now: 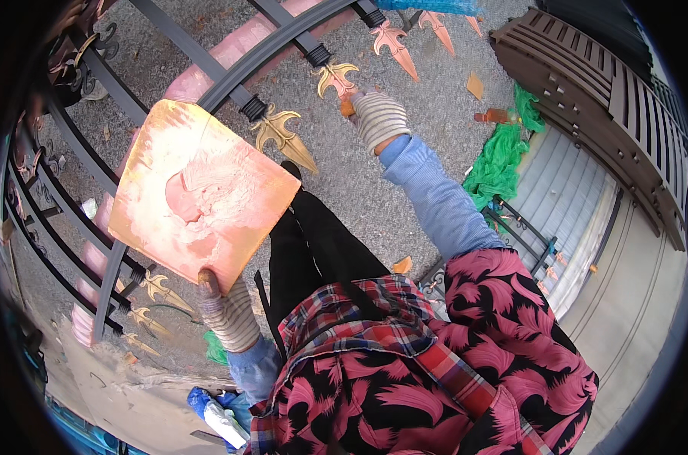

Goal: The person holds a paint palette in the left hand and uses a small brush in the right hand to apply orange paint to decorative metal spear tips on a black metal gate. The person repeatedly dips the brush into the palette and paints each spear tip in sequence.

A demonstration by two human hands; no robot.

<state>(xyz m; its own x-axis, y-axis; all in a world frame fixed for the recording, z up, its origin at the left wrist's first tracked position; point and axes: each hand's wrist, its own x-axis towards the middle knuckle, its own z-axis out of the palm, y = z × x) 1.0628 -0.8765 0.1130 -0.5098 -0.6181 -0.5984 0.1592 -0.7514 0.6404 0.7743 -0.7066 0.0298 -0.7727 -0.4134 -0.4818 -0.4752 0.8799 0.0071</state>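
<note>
My left hand (228,315), in a striped knit glove with a stained fingertip, grips a square board (135,197) by its near edge. Pink paste (222,178) is smeared over the board, thickest near its middle. Ahead and to the right, my gloved right hand (379,120) is closed at the tip of a spear-shaped finial (335,78), gold at its base and pinkish toward the point. Whatever its fingers hold is hidden. Beside it, a plain gold finial (283,136) points toward me; a pink-coated finial (393,47) lies farther along the black metal rail (283,38).
Pink wrapped rolls (238,51) lie beneath the fence panel. Brown slatted panels (564,68) stand at the right, near green netting (499,163). More gold finials (162,290) stick out at the lower left. A blue-and-white bundle (216,417) lies behind, on the left.
</note>
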